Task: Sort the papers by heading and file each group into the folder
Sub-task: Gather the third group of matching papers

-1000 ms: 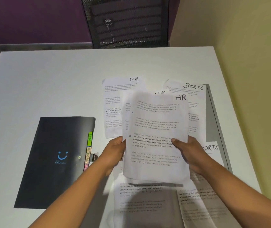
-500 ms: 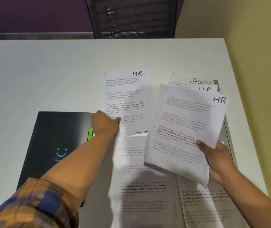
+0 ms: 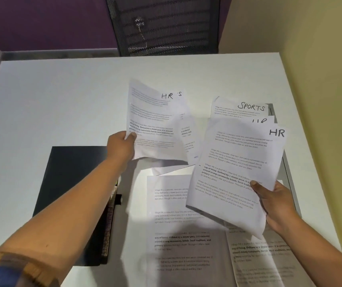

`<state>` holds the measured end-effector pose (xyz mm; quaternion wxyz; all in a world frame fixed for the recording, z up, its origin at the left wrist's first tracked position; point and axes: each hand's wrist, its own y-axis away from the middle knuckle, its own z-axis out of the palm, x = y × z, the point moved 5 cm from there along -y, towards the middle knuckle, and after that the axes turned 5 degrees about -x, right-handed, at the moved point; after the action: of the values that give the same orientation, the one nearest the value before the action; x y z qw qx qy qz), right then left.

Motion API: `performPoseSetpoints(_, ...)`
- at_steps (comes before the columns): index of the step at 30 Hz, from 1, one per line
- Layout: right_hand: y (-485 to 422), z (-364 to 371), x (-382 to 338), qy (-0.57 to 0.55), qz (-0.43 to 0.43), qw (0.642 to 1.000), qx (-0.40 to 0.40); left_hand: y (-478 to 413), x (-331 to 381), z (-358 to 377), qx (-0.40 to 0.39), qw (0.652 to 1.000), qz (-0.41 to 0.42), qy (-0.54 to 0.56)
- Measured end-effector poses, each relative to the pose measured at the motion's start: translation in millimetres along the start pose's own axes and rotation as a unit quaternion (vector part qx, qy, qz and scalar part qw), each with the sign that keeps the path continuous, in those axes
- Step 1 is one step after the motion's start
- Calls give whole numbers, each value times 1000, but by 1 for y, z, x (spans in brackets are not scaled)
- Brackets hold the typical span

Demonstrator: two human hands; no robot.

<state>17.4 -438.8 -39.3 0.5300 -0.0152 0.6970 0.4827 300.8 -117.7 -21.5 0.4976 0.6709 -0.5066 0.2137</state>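
I'm gathering the HR group: my left hand [image 3: 122, 145] pinches a lifted HR sheet [image 3: 153, 125], my right hand [image 3: 276, 206] grips the HR stack [image 3: 234, 168], so next I'd join them, then reach the closed folder [image 3: 70, 195] lying near-left on the tabletop [image 3: 62, 96].

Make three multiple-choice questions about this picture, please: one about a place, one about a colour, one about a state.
1. Where does the folder lie?
A. left of the papers
B. on the chair
C. under the right hand

2. What colour is the folder?
A. white
B. black
C. yellow

3. How is the HR sheet in the left hand?
A. flat on the table
B. inside the folder
C. lifted and curled

Answers:
1 A, it lies on the table under the left forearm.
2 B, its cover is dark.
3 C, its lower edge hangs above the papers.
The right hand holds an HR stack.
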Motion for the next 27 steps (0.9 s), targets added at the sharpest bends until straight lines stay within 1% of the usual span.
performPoseSetpoints(4,12,8,-6,15,-12,1000,-13,38,16,-25,8,995,27,95)
performPoseSetpoints(7,27,17,-9,10,-20,999,-31,86,26,-30,-9,994,38,102)
performPoseSetpoints(10,40,24,-7,8,-13,999,-35,144,31,-21,-61,990,45,115)
performPoseSetpoints(12,50,30,-6,9,-7,999,-53,179,25,-11,-104,987,35,115)
performPoseSetpoints(15,72,41,-14,33,-18,994,-107,219,4,4,-166,974,-10,152)
performPoseSetpoints(17,89,50,-22,41,-24,987,-151,237,-8,9,-195,971,-26,139)
performPoseSetpoints(18,98,53,-25,41,-26,984,-174,245,-12,9,-190,974,-26,121)
performPoseSetpoints(19,105,56,-28,42,-30,980,-194,249,-14,7,-164,981,-23,97)
performPoseSetpoints(21,119,57,-33,37,-33,973,-224,250,-15,-4,-64,998,2,19)
performPoseSetpoints(22,125,57,-34,31,-33,971,-237,247,-14,-10,-21,1000,18,-5)
performPoseSetpoints(23,131,56,-35,24,-33,968,-247,243,-13,-12,-13,1000,22,2)
performPoseSetpoints(24,138,56,-36,17,-31,966,-256,239,-13,-11,-48,998,7,47)
performPoseSetpoints(25,142,55,-35,17,-30,964,-265,235,-13,-7,-100,988,-19,115)
performPoseSetpoints(27,149,53,-32,13,-25,958,-286,233,-15,4,-210,952,-65,215)
